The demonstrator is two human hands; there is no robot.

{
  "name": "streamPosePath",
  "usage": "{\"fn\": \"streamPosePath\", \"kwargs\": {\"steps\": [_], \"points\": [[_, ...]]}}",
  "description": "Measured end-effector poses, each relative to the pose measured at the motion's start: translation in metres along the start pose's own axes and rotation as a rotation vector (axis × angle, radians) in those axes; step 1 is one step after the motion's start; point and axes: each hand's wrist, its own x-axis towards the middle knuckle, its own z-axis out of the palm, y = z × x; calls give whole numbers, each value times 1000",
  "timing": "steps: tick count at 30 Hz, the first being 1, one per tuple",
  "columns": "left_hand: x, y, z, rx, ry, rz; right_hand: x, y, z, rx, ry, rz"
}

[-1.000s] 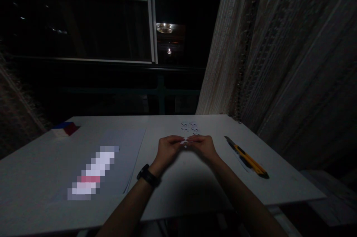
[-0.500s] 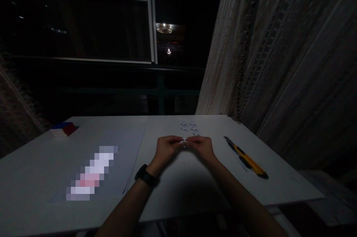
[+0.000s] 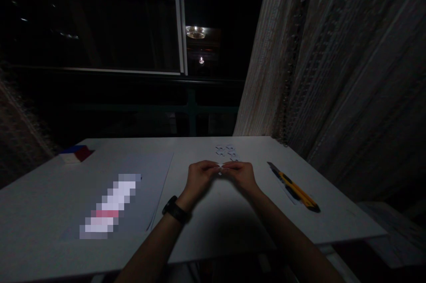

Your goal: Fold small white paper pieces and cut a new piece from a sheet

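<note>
Over the middle of the white table [image 3: 206,221], my left hand [image 3: 199,176] and my right hand [image 3: 240,174] meet fingertip to fingertip. Both pinch a tiny white paper piece [image 3: 219,170] between them. A black watch [image 3: 175,210] sits on my left wrist. Just beyond my fingers lie several small white paper pieces [image 3: 227,151] in a cluster on the table. The light is dim, so the small piece's shape is unclear.
A yellow and black utility knife [image 3: 294,187] lies to the right of my hands. A large white sheet [image 3: 133,185] with a blurred-out patch lies to the left. A red and blue block [image 3: 77,152] sits at the far left corner. A curtain [image 3: 333,74] hangs on the right; dark window behind.
Both hands have stayed together on the small piece, with only slight finger shifts. Nothing else on the table has moved.
</note>
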Motion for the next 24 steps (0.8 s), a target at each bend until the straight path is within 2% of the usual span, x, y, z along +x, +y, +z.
{"fn": "streamPosePath", "kwargs": {"steps": [7, 18, 24], "points": [[-2, 2, 2, 86, 70, 44, -1, 2, 5, -7, 63, 1], [-6, 4, 5, 87, 125, 51, -3, -1, 9, -42, 101, -12], [-2, 3, 1, 4, 66, -11, -4, -4, 9, -15, 102, -18]]}}
